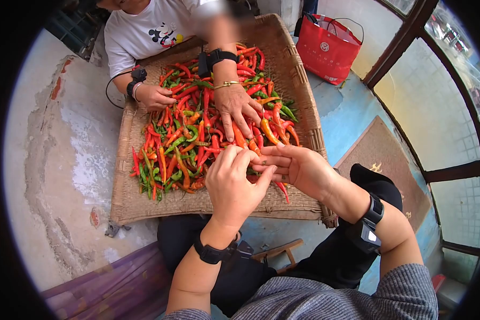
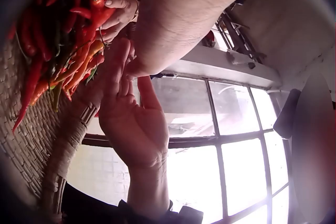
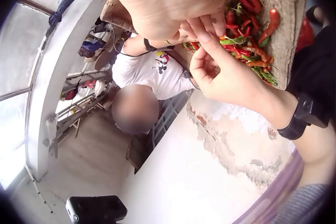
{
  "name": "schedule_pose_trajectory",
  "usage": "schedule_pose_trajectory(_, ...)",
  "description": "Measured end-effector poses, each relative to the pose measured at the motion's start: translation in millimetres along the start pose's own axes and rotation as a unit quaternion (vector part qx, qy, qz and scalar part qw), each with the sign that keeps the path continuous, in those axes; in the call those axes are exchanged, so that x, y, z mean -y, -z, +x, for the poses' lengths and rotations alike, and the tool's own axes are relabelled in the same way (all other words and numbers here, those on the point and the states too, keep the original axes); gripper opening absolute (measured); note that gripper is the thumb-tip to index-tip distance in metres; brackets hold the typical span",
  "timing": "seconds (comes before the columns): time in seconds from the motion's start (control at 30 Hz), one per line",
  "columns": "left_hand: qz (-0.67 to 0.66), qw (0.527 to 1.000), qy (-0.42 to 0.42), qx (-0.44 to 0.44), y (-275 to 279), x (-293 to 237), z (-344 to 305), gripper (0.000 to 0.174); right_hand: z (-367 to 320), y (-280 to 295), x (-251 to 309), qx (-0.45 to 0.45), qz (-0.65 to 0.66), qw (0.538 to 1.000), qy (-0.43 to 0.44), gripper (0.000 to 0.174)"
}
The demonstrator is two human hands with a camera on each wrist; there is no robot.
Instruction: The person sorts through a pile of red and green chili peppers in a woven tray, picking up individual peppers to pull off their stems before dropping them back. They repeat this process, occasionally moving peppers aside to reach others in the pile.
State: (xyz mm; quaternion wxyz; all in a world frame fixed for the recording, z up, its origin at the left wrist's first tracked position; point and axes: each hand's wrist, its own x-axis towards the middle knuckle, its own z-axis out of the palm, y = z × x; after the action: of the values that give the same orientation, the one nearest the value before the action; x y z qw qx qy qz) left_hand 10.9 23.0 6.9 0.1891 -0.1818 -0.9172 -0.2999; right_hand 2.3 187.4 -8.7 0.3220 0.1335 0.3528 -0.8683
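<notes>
My left hand [image 1: 232,181] and right hand [image 1: 301,168] meet over the near right part of a heap of chili peppers [image 1: 184,130]. The right hand's palm is turned up, its fingers reaching straight toward the left hand. Bent fingers and the thumb of my left hand come up to those fingertips; I cannot tell whether anything small is pinched there. A tiny dark speck [image 3: 213,20] shows on a right finger in the right wrist view. Just beyond my hands lie an orange chili pepper [image 1: 269,130] and red ones.
The heap fills a woven basket tray [image 1: 125,210]. Opposite, a person in a white shirt [image 1: 136,40] has one hand [image 1: 237,106] spread on the peppers and another [image 1: 153,97] at their left edge. A red bag [image 1: 330,48] stands beyond the tray, a mat [image 1: 381,160] at right.
</notes>
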Motion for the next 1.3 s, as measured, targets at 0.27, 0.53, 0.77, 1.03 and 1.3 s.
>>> schedule_pose_trajectory(0.27,0.009,1.0,0.014,0.002,1,-2,-1,0.018,-1,4,-2,0.004,0.005,1.0,0.008,0.038)
schedule_pose_trajectory(0.53,-0.038,0.998,0.055,0.021,0,-2,-4,0.011,-5,5,0,-0.021,-0.021,0.999,0.016,0.033)
schedule_pose_trajectory(0.77,-0.144,0.979,0.118,0.08,5,3,-4,0.008,-2,8,-4,-0.004,-0.046,0.998,0.029,0.023)
schedule_pose_trajectory(1.03,-0.168,0.978,0.094,0.075,4,3,-11,0.007,-6,1,-11,0.01,-0.148,0.989,-0.008,0.021)
schedule_pose_trajectory(1.3,-0.181,0.976,0.085,0.088,10,6,-16,0.008,1,5,-22,0.025,-0.144,0.989,-0.007,0.019)
